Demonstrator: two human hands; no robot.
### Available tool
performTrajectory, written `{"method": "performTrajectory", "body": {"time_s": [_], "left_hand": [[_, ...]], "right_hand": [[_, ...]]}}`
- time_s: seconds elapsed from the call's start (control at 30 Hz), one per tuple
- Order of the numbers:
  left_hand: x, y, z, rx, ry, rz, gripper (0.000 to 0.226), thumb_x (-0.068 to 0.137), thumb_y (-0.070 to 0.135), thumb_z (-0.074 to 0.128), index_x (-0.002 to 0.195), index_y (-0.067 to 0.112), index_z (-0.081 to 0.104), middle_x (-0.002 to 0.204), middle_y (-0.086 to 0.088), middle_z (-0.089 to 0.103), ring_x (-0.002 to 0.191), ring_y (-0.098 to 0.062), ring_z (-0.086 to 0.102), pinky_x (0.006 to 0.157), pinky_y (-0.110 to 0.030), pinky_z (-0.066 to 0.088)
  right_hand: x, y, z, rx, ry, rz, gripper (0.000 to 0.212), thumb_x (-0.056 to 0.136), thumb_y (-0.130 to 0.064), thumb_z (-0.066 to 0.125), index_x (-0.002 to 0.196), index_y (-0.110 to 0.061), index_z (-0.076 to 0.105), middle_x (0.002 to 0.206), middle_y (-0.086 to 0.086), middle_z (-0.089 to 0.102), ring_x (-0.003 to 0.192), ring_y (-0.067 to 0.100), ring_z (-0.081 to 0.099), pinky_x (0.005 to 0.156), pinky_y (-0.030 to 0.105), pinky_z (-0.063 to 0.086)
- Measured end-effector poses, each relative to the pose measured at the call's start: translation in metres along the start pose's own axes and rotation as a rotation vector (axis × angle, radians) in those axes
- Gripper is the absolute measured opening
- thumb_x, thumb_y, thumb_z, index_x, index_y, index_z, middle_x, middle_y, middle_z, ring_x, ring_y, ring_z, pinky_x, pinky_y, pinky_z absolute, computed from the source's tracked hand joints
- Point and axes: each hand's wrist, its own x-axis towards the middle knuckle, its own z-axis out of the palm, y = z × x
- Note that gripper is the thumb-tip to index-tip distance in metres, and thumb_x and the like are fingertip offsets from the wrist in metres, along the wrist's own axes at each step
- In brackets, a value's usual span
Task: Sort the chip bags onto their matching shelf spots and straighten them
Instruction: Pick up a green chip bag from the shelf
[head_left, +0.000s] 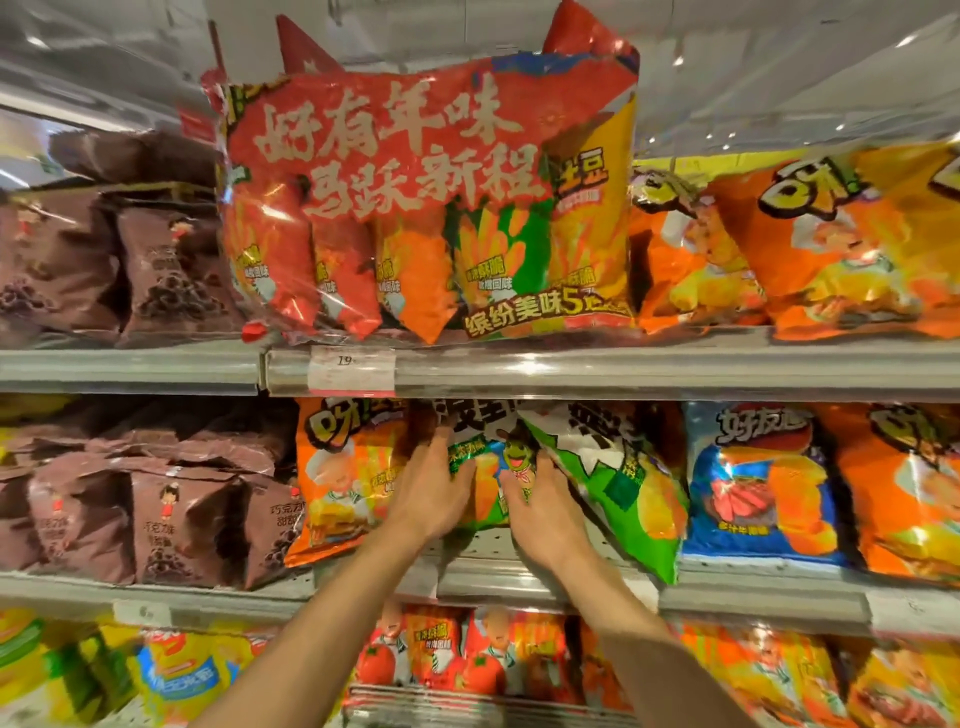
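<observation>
Both forearms reach to the middle shelf (519, 579); left hand (431, 491) and right hand (540, 512) clasp an upright green chip bag (491, 467). Its neighbouring green bag (618, 478) leans, unstraightened.

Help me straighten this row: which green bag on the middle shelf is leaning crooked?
The right-hand green bag, beside the blue bag, tilts with its corner over the shelf edge. The green bag between both hands stands upright.

Bright overhead light glares on the shelf rail (519, 364); edges bend and blur, detail smeared
</observation>
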Motion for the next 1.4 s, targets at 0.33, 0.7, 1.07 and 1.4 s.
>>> {"method": "performTrajectory", "body": {"time_s": [0.33, 0.7, 1.07, 1.4], "left_hand": [[-0.001, 0.011, -0.001, -0.057, 0.125, 0.073, 0.061, 0.095, 0.052, 0.055, 0.146, 0.022, 0.038, 0.129, -0.011, 0.055, 0.119, -0.028, 0.053, 0.095, -0.037, 0.046], [-0.042, -0.015, -0.024, -0.152, 0.192, 0.143, 0.064, 0.094, 0.052, 0.057, 0.15, 0.039, 0.031, 0.142, 0.009, 0.046, 0.126, -0.002, 0.04, 0.1, -0.024, 0.035], [-0.095, -0.041, -0.057, -0.373, 0.102, 0.218, 0.06, 0.092, 0.051, 0.06, 0.142, 0.059, 0.028, 0.146, 0.03, 0.032, 0.13, 0.024, 0.023, 0.112, -0.027, 0.028], [-0.14, -0.031, -0.034, -0.55, -0.06, 0.261, 0.062, 0.091, 0.044, 0.064, 0.143, 0.055, 0.034, 0.13, 0.041, 0.035, 0.119, 0.027, 0.035, 0.103, -0.023, 0.039]], "right_hand": [[0.009, 0.008, -0.014, 0.14, 0.028, 0.024, 0.065, 0.103, -0.052, 0.035, 0.154, -0.013, 0.028, 0.15, 0.018, 0.041, 0.139, 0.032, 0.039, 0.111, 0.04, 0.035], [-0.026, -0.003, -0.01, 0.308, -0.049, -0.058, 0.07, 0.098, -0.059, 0.042, 0.157, -0.025, 0.023, 0.157, 0.0, 0.03, 0.143, 0.017, 0.034, 0.112, 0.032, 0.03], [-0.082, -0.022, -0.023, 0.408, -0.08, -0.053, 0.042, 0.086, -0.066, 0.061, 0.116, -0.038, 0.058, 0.116, -0.015, 0.059, 0.109, 0.002, 0.061, 0.088, 0.017, 0.046], [-0.157, -0.001, -0.046, 0.452, 0.011, 0.089, 0.043, 0.083, -0.063, 0.062, 0.111, -0.031, 0.062, 0.099, -0.021, 0.071, 0.095, 0.0, 0.067, 0.068, 0.005, 0.043]]}}
